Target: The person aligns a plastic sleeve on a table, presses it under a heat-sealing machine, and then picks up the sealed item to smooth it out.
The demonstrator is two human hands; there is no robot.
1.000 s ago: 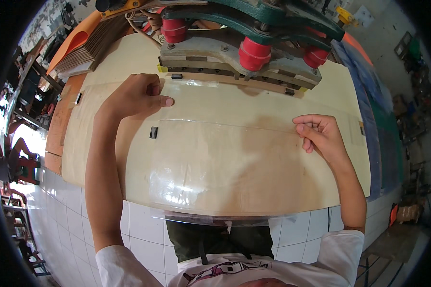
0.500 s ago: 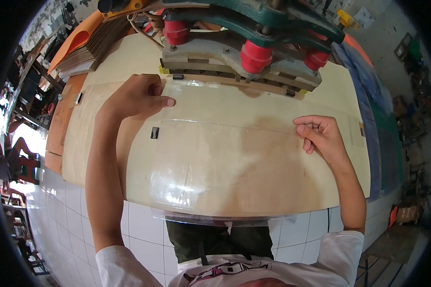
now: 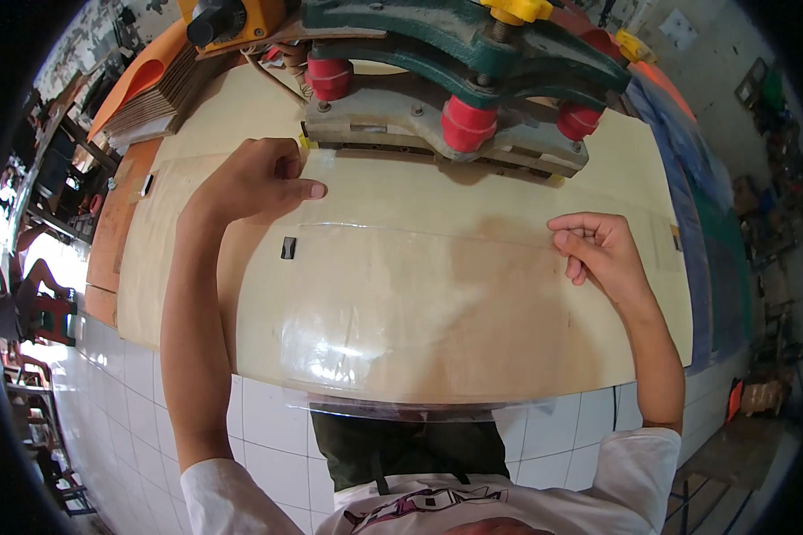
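Observation:
A clear plastic sheet [image 3: 419,312] lies over the pale board [image 3: 259,321], its near edge hanging past the front of the table. At the sheet's far right corner, my right hand [image 3: 595,246] pinches the edge between thumb and fingers. My left hand [image 3: 257,181] rests on the board, fingers curled in and thumb stretched toward the right, with nothing seen in it. Just beyond it, a press head [image 3: 419,111] with a grey metal bar and red insulators sits low over the board. Whatever lies under the bar is hidden.
A small black block [image 3: 288,248] is fixed on the board left of the sheet. Brown folded stock with an orange sheet [image 3: 143,80] stands at the far left. Blue plastic sheeting [image 3: 678,152] hangs along the right side. A yellow knob [image 3: 517,9] tops the green press arm.
The press head has come down onto the board, covering two small black pieces that showed beneath its bar. Both hands and the plastic sheet have stayed nearly still.

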